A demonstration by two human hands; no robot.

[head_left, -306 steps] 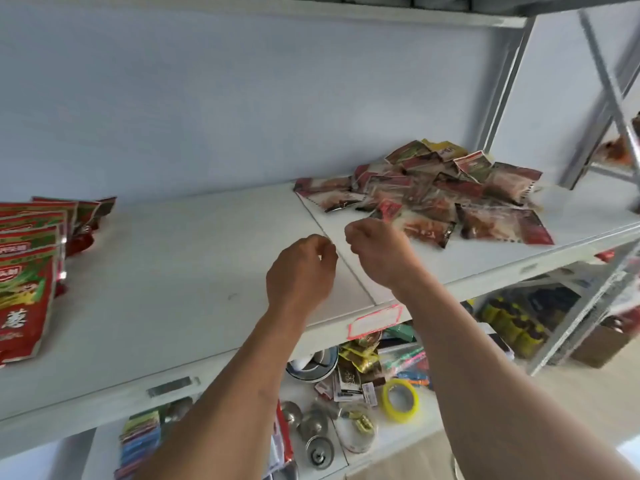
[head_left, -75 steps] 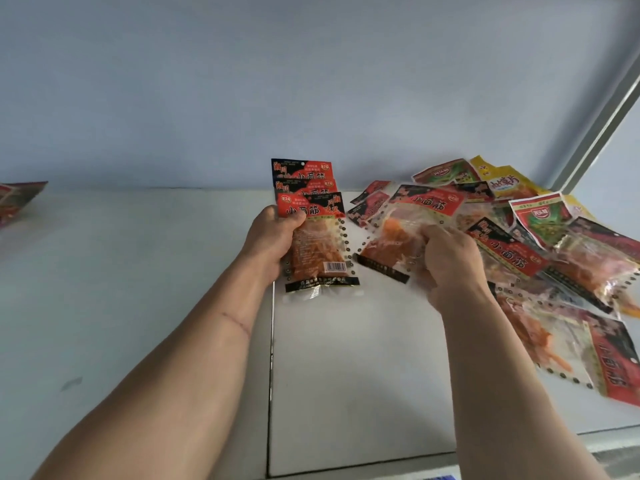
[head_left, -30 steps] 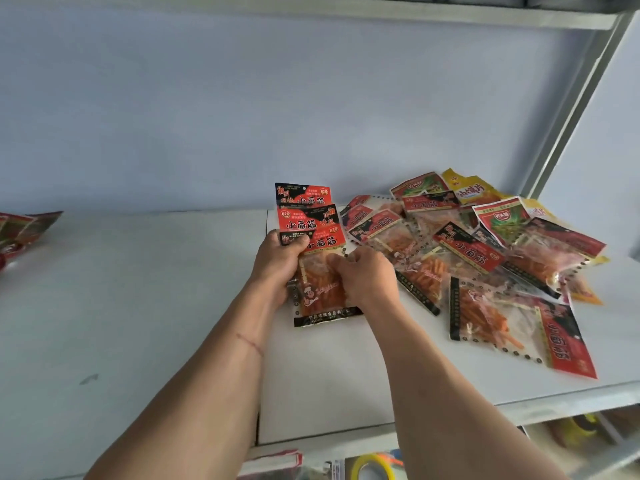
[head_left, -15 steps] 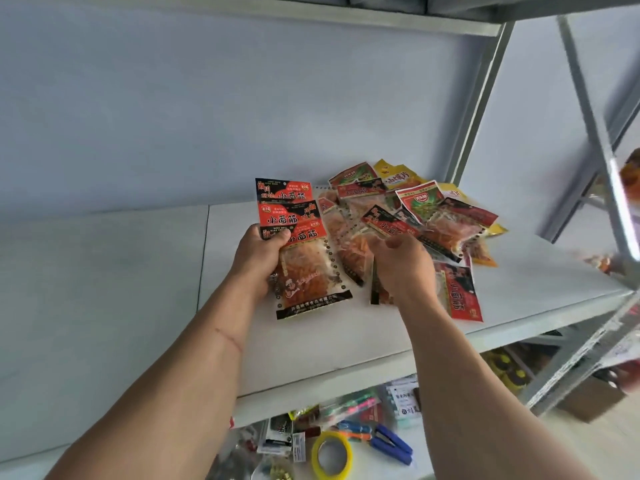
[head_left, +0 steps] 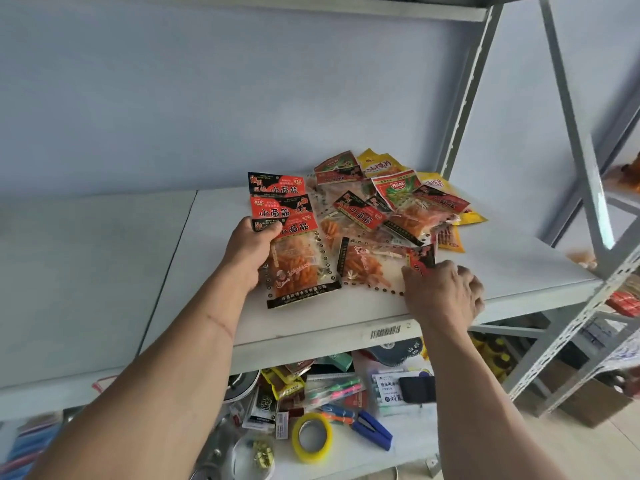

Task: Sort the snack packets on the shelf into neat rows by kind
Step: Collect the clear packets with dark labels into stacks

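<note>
**Packets fanned on the white shelf**

The shelf (head_left: 346,327) lies bare toward its left and along its front lip. A loose pile (head_left: 398,202) sits at back right. The left hand (head_left: 249,251) grasps three overlapped red-and-black packets (head_left: 291,237); the right hand (head_left: 443,292) pinches a clear packet (head_left: 374,268) by its corner.

Left hand (head_left: 251,252) grips stack of red packets (head_left: 291,237) on shelf (head_left: 502,268). Right hand (head_left: 445,292) pinches end of sideways packet (head_left: 374,266) beside it. Mixed pile (head_left: 405,199) behind. Yellow tape roll (head_left: 311,438) on lower shelf.
</note>
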